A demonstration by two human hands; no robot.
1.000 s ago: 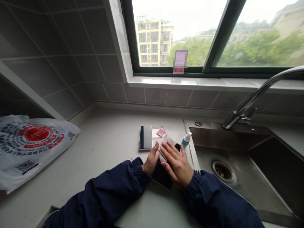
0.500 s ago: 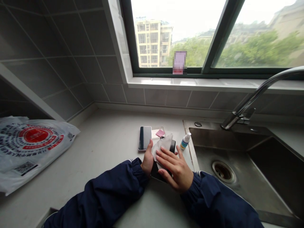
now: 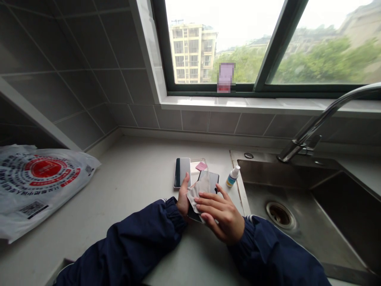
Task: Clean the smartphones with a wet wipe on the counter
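Observation:
My left hand [image 3: 183, 198] is closed around the left edge of a dark smartphone [image 3: 213, 179], its thumb pointing up along the side. A thin grey-white wiping cloth [image 3: 203, 186] lies over the middle of the glossy phone. My right hand [image 3: 222, 212] presses the cloth against it, fingers laid across and thumb low by the cloth's bottom edge. Just beyond my hands, a second phone [image 3: 182, 172] with a dark screen and light frame rests on the counter. Next to it is a clear phone case [image 3: 193, 166] with a small pink piece [image 3: 201, 166] on it.
A small white spray bottle [image 3: 233, 176] with a blue-yellow label stands right of my hands, by the rim of the steel sink [image 3: 242, 194]. A chrome faucet [image 3: 309, 125] arches at the right. On the left, a printed plastic bag [image 3: 44, 186] lies on the white counter [image 3: 133, 171].
The cloth and my right fingers have slid down and slightly left across the phone. The phone has tilted, so more of its glossy upper face shows.

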